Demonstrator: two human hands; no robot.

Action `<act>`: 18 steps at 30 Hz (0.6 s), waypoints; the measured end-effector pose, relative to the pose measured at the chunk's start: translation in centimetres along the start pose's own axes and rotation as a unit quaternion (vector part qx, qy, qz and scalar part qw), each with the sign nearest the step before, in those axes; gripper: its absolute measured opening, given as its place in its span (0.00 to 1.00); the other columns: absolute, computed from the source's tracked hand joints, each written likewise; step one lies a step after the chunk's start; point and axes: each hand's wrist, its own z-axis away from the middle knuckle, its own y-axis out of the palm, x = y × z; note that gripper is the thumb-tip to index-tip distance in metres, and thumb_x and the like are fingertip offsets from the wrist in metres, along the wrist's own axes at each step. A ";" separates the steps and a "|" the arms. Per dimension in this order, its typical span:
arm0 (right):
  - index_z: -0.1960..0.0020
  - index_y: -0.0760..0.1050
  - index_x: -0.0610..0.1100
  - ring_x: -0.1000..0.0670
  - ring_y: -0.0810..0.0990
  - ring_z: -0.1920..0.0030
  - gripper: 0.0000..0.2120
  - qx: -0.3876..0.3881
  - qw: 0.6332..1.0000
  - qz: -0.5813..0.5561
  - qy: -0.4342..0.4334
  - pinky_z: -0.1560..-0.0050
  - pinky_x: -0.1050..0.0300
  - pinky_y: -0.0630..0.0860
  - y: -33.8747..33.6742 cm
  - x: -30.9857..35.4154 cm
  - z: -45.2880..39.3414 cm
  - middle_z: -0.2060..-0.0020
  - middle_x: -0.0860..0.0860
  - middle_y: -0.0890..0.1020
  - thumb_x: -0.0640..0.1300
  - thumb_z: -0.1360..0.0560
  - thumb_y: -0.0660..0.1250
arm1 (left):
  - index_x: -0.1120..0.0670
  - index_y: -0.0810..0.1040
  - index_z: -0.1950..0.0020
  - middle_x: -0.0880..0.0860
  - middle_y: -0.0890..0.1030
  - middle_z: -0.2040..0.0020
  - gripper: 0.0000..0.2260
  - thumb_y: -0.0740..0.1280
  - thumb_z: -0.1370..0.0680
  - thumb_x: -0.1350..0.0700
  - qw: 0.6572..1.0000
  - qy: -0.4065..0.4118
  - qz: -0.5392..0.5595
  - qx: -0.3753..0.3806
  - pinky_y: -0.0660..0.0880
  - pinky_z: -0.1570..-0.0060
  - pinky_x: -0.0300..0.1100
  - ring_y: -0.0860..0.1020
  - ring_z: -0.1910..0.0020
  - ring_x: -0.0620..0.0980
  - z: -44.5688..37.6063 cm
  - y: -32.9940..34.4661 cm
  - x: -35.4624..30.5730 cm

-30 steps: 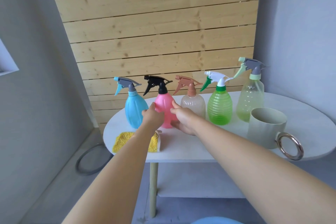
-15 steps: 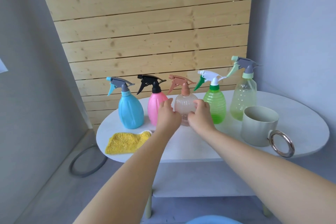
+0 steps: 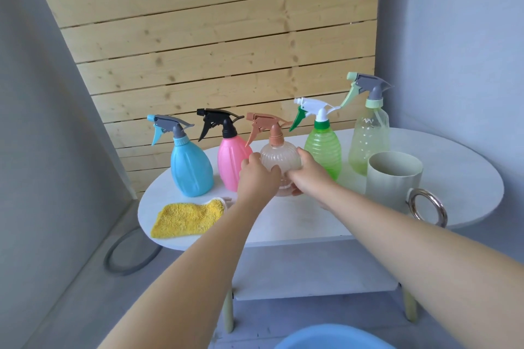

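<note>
The clear spray bottle (image 3: pixel 281 157) with the brown trigger head stands in the middle of a row of five bottles, at the back part of the white counter (image 3: pixel 467 178). Both hands are on its round body. The left hand (image 3: pixel 256 177) comes from the left side, and its fingers (image 3: pixel 273 172) are curled around the front of the bottle. The right hand (image 3: pixel 307 177) takes the other side, with the thumb lying on the upper curve and the other fingers bent under the lower part. Both hands are closed on the bottle and carry nothing else. The hands cover the base, so it cannot be told whether the bottle rests on the counter or is a little lifted.

Just beside it on the left is the pink bottle (image 3: pixel 231 163) with a black head, and further left the blue bottle (image 3: pixel 191 171). On the right are the green ribbed bottle (image 3: pixel 324 150) and then the tall pale bottle (image 3: pixel 368 139). In front of the tall one stands a pale mug (image 3: pixel 392 178) with a metal ring handle (image 3: pixel 428 207). A yellow cloth (image 3: pixel 187 217) lies near the left front edge of the counter, apart from the hands.
</note>
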 end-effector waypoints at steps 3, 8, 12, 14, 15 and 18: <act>0.25 0.56 0.51 0.46 0.79 0.51 0.34 -0.006 1.000 0.018 -0.016 0.50 0.51 0.79 -0.6 -0.5 1.5 0.48 0.49 0.74 0.43 0.27 0.67 | 0.56 0.61 0.26 0.57 0.66 0.32 0.26 0.63 0.22 0.51 1.000 -0.004 0.017 0.003 0.69 0.50 0.43 0.72 0.40 0.57 1.9 -0.6 0.0; 0.33 0.68 0.50 0.48 0.74 0.46 0.26 -0.031 0.996 0.068 -0.056 0.45 0.57 0.70 -2.3 -1.1 5.3 0.45 0.48 0.68 0.48 0.28 0.72 | 0.51 0.63 0.26 0.57 0.69 0.36 0.27 0.67 0.23 0.48 0.997 -0.023 0.068 0.026 0.71 0.50 0.44 0.73 0.48 0.53 5.7 -2.2 0.1; 0.40 0.68 0.54 0.52 0.66 0.35 0.24 0.013 0.997 0.019 -0.070 0.38 0.57 0.65 -4.0 -1.8 8.9 0.37 0.50 0.64 0.49 0.31 0.75 | 0.51 0.68 0.30 0.53 0.74 0.37 0.25 0.70 0.25 0.48 0.989 -0.025 0.136 0.044 0.75 0.48 0.46 0.78 0.46 0.52 10.0 -3.3 0.2; 0.46 0.65 0.58 0.55 0.65 0.34 0.22 0.068 0.995 -0.040 -0.066 0.41 0.59 0.63 -4.8 -2.3 11.1 0.35 0.51 0.67 0.48 0.32 0.75 | 0.51 0.70 0.32 0.51 0.77 0.39 0.23 0.70 0.25 0.49 0.982 -0.026 0.176 0.062 0.77 0.46 0.48 0.79 0.48 0.48 12.3 -3.8 0.1; 0.47 0.64 0.59 0.55 0.66 0.34 0.23 0.088 0.992 -0.068 -0.062 0.42 0.59 0.63 -5.0 -2.5 12.2 0.35 0.51 0.69 0.48 0.32 0.76 | 0.50 0.70 0.33 0.51 0.78 0.40 0.22 0.70 0.25 0.49 0.980 -0.026 0.185 0.069 0.77 0.45 0.49 0.79 0.49 0.46 13.4 -4.0 0.0; 0.41 0.60 0.56 0.54 0.70 0.38 0.29 0.094 0.992 -0.060 -0.062 0.48 0.62 0.67 -5.5 -3.0 14.5 0.43 0.53 0.73 0.47 0.33 0.75 | 0.49 0.73 0.35 0.49 0.79 0.43 0.19 0.69 0.24 0.48 0.973 -0.029 0.212 0.090 0.77 0.45 0.46 0.79 0.51 0.44 15.6 -4.4 -0.2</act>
